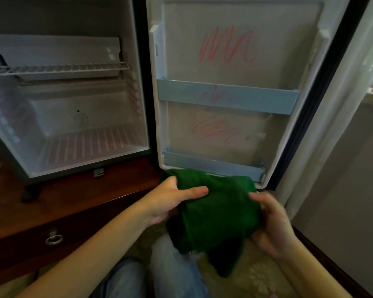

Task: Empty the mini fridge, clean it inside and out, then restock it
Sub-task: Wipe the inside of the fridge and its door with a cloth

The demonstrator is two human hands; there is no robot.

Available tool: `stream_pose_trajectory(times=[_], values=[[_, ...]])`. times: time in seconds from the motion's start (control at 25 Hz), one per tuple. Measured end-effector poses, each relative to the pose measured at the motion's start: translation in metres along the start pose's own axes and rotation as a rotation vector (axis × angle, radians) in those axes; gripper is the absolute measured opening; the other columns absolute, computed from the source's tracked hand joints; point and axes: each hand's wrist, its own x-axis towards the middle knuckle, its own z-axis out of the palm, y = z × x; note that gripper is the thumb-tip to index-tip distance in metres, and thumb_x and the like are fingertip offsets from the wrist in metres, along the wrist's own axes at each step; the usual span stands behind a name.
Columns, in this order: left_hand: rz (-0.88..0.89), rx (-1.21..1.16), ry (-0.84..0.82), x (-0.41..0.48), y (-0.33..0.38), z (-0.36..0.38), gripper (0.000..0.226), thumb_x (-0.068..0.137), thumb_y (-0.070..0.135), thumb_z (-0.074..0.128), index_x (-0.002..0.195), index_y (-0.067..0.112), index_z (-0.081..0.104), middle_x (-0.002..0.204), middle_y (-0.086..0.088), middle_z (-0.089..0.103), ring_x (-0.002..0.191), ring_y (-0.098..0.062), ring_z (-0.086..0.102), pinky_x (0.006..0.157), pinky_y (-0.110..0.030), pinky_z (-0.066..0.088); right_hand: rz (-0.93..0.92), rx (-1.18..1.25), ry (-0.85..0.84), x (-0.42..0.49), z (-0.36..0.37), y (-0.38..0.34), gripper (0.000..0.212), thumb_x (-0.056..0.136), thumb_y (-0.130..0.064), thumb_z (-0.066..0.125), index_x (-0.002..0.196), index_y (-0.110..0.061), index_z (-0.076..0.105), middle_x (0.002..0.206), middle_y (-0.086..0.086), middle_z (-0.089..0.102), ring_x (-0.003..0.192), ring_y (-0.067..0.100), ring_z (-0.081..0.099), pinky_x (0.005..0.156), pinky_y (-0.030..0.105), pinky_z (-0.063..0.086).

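While the mini fridge (52, 108) stands open at the upper left, its red-scrawled door (241, 69) fills the upper centre; at lower centre, the left grip (170, 203) and right grip (271, 224) each clutch one side of a green cloth (220, 214).

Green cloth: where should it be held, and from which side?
Take the green cloth by its two side edges, one hand from each side, as the left hand and right hand do. It is limp and folded, so side holds keep it spread.
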Motion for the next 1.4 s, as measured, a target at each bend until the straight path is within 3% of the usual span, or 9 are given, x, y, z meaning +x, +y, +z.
stream_pose_trajectory(times=[0.12,0.24,0.36,0.56,0.72,0.84,1.04,1.2,1.4], values=[[-0.077,-0.03,-0.037,0.011,-0.01,0.005,0.022,0.079,0.02,0.068,0.099,0.01,0.066,0.095,-0.005,0.074,0.089,-0.016,0.071,0.078,-0.026,0.057,-0.063,0.302,-0.156,-0.004,-0.006,-0.008,0.05,0.08,-0.01,0.058,0.129,0.002,0.054,0.122,0.028,0.058,0.112,0.037,0.058,0.095,0.048,0.046],[-0.156,0.019,-0.094,0.02,-0.011,0.005,0.039,0.073,0.033,0.072,0.096,0.005,0.059,0.089,-0.006,0.071,0.08,-0.017,0.066,0.075,-0.029,0.055,-0.123,0.159,0.096,-0.006,-0.01,-0.014,0.067,0.035,-0.029,0.096,0.097,-0.014,0.076,0.093,0.015,0.072,0.08,0.027,0.071,0.064,0.039,0.059],[-0.146,0.086,-0.098,0.024,-0.017,0.001,0.048,0.067,0.035,0.074,0.101,0.005,0.06,0.1,-0.014,0.066,0.081,-0.02,0.061,0.064,-0.024,0.054,0.001,0.064,0.21,-0.007,-0.008,-0.013,0.086,0.017,-0.048,0.095,0.096,-0.016,0.077,0.102,0.016,0.072,0.087,0.031,0.071,0.063,0.042,0.059],[-0.029,0.232,-0.115,0.02,-0.008,-0.022,0.03,0.083,0.03,0.062,0.102,0.007,0.066,0.092,-0.008,0.071,0.081,-0.017,0.067,0.07,-0.027,0.055,-0.213,-0.112,0.396,-0.016,-0.007,-0.036,0.062,0.069,-0.019,0.066,0.129,-0.025,0.054,0.116,0.01,0.067,0.091,0.028,0.07,0.068,0.042,0.058],[0.444,0.861,0.263,0.045,0.003,-0.06,0.012,0.09,0.017,0.062,0.102,0.017,0.066,0.097,0.005,0.064,0.09,-0.008,0.06,0.08,-0.022,0.047,-0.414,-1.055,0.336,-0.006,0.025,-0.078,0.055,0.083,-0.029,0.062,0.13,-0.047,0.041,0.122,-0.029,0.055,0.11,0.0,0.057,0.091,0.023,0.048],[0.797,1.408,0.396,0.074,0.002,-0.083,0.03,0.086,0.009,0.064,0.116,0.013,0.061,0.11,0.0,0.06,0.106,-0.018,0.051,0.087,-0.029,0.041,-0.312,-1.891,0.337,0.046,0.02,-0.067,0.062,0.092,-0.032,0.055,0.147,-0.023,0.027,0.143,-0.002,0.039,0.127,0.018,0.043,0.103,0.027,0.034],[0.97,1.621,0.408,0.096,-0.001,-0.089,0.027,0.082,0.006,0.068,0.109,0.009,0.068,0.1,-0.005,0.07,0.089,-0.026,0.056,0.066,-0.037,0.046,0.001,-2.027,-0.025,0.094,-0.015,-0.068,0.067,0.093,-0.033,0.053,0.15,-0.02,0.02,0.155,0.003,0.023,0.138,0.019,0.029,0.111,0.024,0.022],[1.001,1.612,0.334,0.103,0.003,-0.096,0.035,0.078,-0.005,0.067,0.11,0.008,0.069,0.096,-0.004,0.072,0.086,-0.022,0.055,0.066,-0.034,0.046,-0.013,-2.301,-0.013,0.121,-0.017,-0.061,0.091,0.077,-0.053,0.069,0.147,-0.019,0.023,0.141,0.007,0.046,0.12,0.027,0.051,0.099,0.037,0.044],[1.015,1.527,0.285,0.101,0.006,-0.101,0.029,0.076,0.0,0.071,0.104,0.01,0.072,0.093,-0.002,0.073,0.085,-0.021,0.059,0.066,-0.036,0.052,-0.19,-2.334,0.032,0.154,0.008,-0.03,0.068,0.081,-0.06,0.06,0.135,-0.022,0.043,0.121,0.005,0.062,0.105,0.028,0.059,0.082,0.036,0.051]])
